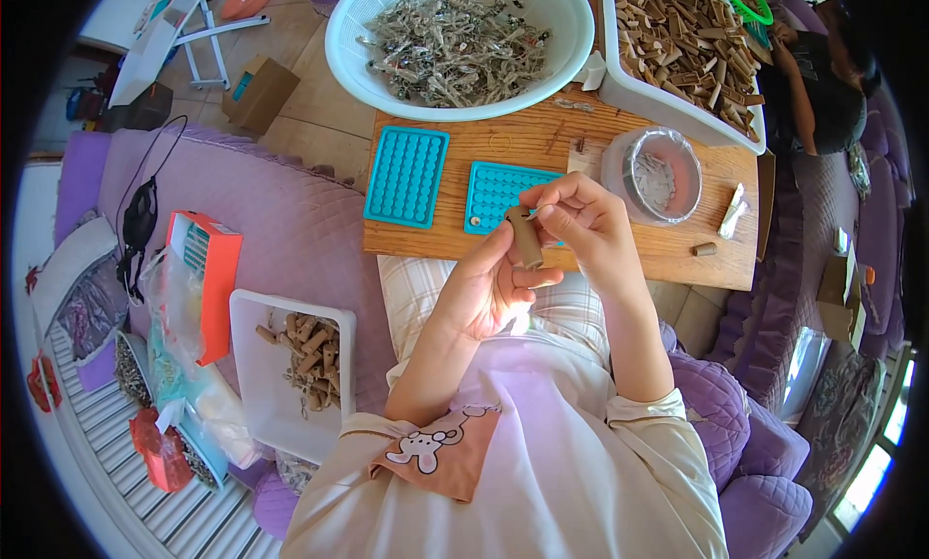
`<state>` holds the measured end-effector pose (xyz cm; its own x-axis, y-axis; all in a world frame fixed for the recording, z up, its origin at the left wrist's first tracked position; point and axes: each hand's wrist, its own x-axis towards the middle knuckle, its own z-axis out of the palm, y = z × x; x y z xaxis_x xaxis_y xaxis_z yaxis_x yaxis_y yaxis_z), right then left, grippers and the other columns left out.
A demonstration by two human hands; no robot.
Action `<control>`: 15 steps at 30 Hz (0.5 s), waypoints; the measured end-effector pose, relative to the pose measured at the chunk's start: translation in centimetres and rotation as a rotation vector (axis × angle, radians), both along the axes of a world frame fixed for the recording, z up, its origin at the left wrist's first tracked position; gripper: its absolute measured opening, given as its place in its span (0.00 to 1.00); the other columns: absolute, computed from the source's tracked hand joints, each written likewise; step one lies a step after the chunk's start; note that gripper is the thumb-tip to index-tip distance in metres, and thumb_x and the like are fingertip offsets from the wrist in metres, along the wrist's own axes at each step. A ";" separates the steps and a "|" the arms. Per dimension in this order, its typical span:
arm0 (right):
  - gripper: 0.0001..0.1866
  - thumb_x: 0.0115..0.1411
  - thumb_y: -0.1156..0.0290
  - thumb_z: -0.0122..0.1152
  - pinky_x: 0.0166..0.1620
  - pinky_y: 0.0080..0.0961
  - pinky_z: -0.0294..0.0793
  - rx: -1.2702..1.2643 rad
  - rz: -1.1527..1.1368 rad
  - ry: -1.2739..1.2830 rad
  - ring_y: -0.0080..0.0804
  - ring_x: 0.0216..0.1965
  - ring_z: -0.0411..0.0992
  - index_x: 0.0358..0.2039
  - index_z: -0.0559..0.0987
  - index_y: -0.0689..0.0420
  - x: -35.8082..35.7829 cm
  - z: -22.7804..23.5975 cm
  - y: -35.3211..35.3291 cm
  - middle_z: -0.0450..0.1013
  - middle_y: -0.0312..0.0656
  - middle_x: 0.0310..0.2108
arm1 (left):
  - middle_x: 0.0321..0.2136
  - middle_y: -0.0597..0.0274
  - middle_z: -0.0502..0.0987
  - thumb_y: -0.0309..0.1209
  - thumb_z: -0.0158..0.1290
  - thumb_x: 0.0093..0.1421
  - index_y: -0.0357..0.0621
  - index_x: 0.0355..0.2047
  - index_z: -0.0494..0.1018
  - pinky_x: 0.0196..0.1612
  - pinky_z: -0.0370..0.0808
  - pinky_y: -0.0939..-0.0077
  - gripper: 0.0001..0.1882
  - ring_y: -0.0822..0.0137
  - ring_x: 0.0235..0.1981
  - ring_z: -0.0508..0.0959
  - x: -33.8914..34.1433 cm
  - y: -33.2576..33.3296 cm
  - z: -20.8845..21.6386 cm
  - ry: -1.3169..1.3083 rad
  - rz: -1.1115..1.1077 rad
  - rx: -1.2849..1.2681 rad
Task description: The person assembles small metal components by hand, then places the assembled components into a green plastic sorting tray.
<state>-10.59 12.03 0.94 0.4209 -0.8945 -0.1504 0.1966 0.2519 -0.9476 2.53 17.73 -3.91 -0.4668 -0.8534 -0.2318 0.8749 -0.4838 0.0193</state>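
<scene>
While a short brown cylindrical tube [525,241] is being held between the thumb and fingers of the left hand [487,280], above the near edge of a brown wooden tabletop [624,259], the right hand [592,228] is being held at the tube's upper end, thumb and forefinger nearly together; whether anything is being pinched there cannot be told. Just beyond, a teal plastic tray with rounded cells [498,183] is being partly hidden. Farther off, tangled silvery pieces [460,48] are being contained in a pale-blue round plastic basket [460,110].
</scene>
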 end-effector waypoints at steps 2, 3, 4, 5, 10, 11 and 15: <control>0.02 0.53 0.77 0.48 0.31 0.19 0.72 0.013 -0.012 0.029 0.24 0.33 0.68 0.27 0.68 0.62 -0.1 0.3 0.1 0.68 0.43 0.33 | 0.38 0.55 0.70 0.41 0.35 0.59 0.39 0.45 0.58 0.17 0.74 0.83 0.20 0.55 0.32 0.75 0.0 -0.1 0.6 -0.060 -0.016 0.009; 0.02 0.53 0.77 0.48 0.31 0.19 0.72 0.011 -0.013 0.033 0.24 0.33 0.68 0.27 0.68 0.62 -0.2 0.4 0.1 0.68 0.43 0.33 | 0.37 0.55 0.71 0.41 0.38 0.58 0.39 0.45 0.58 0.17 0.74 0.84 0.20 0.57 0.30 0.76 -0.1 -0.1 0.9 -0.123 -0.032 0.021; 0.02 0.53 0.77 0.48 0.31 0.19 0.72 0.032 -0.010 0.027 0.24 0.33 0.68 0.27 0.68 0.62 -0.3 0.4 0.1 0.68 0.43 0.33 | 0.37 0.55 0.70 0.41 0.38 0.58 0.39 0.45 0.58 0.18 0.74 0.84 0.21 0.58 0.30 0.76 -0.1 -0.1 0.9 -0.157 -0.039 0.008; 0.02 0.54 0.77 0.48 0.31 0.19 0.72 0.052 -0.006 0.022 0.24 0.33 0.68 0.27 0.68 0.62 -0.3 0.5 0.2 0.68 0.43 0.33 | 0.37 0.55 0.70 0.42 0.38 0.58 0.38 0.45 0.58 0.18 0.74 0.84 0.21 0.58 0.30 0.76 -0.2 -0.1 0.9 -0.191 -0.046 -0.005; 0.02 0.54 0.77 0.47 0.31 0.18 0.72 0.019 -0.042 0.046 0.24 0.33 0.68 0.27 0.68 0.62 -0.6 0.4 0.2 0.68 0.43 0.33 | 0.38 0.52 0.70 0.44 0.39 0.57 0.38 0.46 0.57 0.18 0.73 0.83 0.23 0.60 0.31 0.76 -0.6 -0.3 1.5 -0.287 -0.076 -0.033; 0.02 0.54 0.78 0.47 0.31 0.18 0.72 -0.011 -0.032 0.047 0.24 0.33 0.68 0.27 0.68 0.62 -0.6 0.4 0.2 0.68 0.43 0.33 | 0.38 0.52 0.70 0.44 0.39 0.57 0.38 0.46 0.57 0.18 0.73 0.83 0.23 0.60 0.31 0.76 -0.6 -0.3 1.4 -0.286 -0.073 -0.033; 0.02 0.54 0.78 0.46 0.31 0.18 0.73 0.023 -0.043 0.049 0.24 0.33 0.68 0.27 0.67 0.62 -0.7 0.5 0.4 0.68 0.43 0.33 | 0.38 0.51 0.70 0.43 0.38 0.57 0.39 0.45 0.58 0.19 0.75 0.83 0.22 0.59 0.30 0.76 -0.7 -0.3 1.3 -0.266 -0.062 -0.022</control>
